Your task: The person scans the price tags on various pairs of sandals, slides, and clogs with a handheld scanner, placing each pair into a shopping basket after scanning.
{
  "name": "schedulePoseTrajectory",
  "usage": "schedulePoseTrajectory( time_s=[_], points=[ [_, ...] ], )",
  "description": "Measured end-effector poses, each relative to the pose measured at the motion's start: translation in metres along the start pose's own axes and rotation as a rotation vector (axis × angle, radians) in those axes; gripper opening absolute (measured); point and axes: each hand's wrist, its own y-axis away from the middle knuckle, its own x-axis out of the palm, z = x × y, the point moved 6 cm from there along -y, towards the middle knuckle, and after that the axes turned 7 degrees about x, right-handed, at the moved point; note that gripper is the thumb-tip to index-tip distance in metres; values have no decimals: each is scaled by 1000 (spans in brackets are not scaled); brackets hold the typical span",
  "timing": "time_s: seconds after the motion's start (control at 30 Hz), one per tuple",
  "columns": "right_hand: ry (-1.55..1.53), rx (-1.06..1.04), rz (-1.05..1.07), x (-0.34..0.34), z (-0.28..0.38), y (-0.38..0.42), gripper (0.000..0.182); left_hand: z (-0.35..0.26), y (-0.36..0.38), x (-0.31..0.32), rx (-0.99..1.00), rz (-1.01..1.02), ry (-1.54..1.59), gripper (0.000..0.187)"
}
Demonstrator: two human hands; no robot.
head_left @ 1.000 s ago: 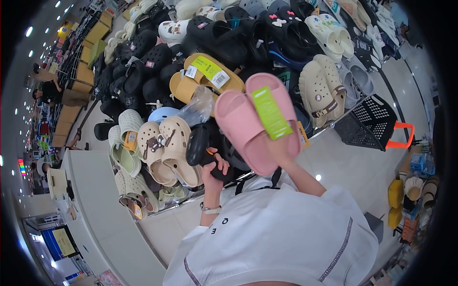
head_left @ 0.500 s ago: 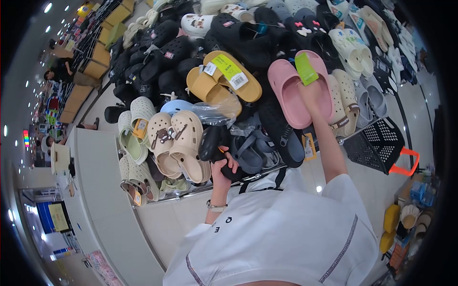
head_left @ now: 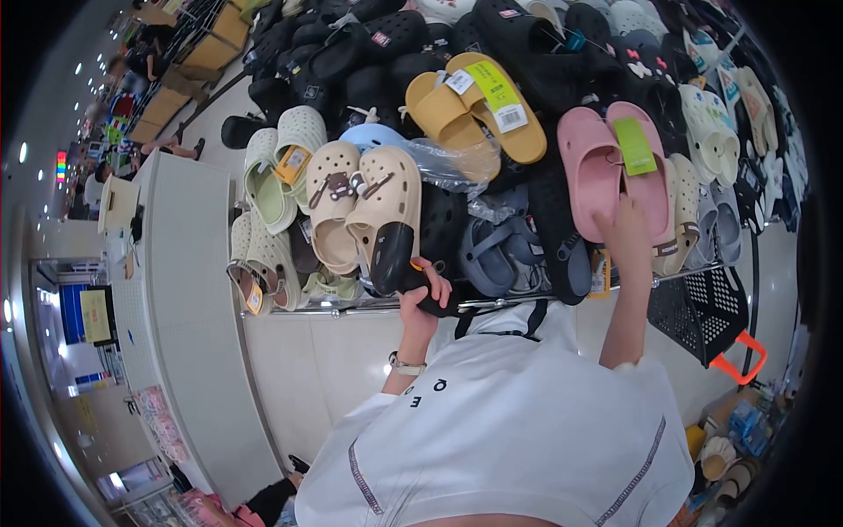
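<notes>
My left hand (head_left: 426, 288) is closed around a black handheld device (head_left: 392, 259) with a rounded head and a small orange part. The device is held up in front of beige clogs (head_left: 386, 189) with brown bear charms. My right hand (head_left: 625, 230) is at the near end of a pair of pink slides (head_left: 584, 162), its fingers stretched out and apart, touching them. A green tag (head_left: 635, 146) hangs on the pink slides. To their left lie yellow slides (head_left: 522, 140) with a green label, and a grey-soled black slipper (head_left: 572, 263).
Black clogs (head_left: 378, 39) are heaped at the back of the display. A metal rail (head_left: 351, 309) runs along its front edge. A black basket with orange handles (head_left: 702, 307) is at the right. A white panel unit (head_left: 189, 290) stands left, with people beyond.
My right hand has drawn back from beneath the green tag to the near end of the pink slides. My left hand still grips the black device. The view has shifted.
</notes>
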Motion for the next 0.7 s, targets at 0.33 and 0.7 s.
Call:
schedulePoseTrajectory(
  time_s=[0.33,0.7],
  points=[
    [-441,-1538,224,87,262,124,26,-27,24,-35,196,-157,39,39],
    [687,-1732,-769,184,354,159,25,-53,60,-62,260,-286,-36,40]
  ],
)
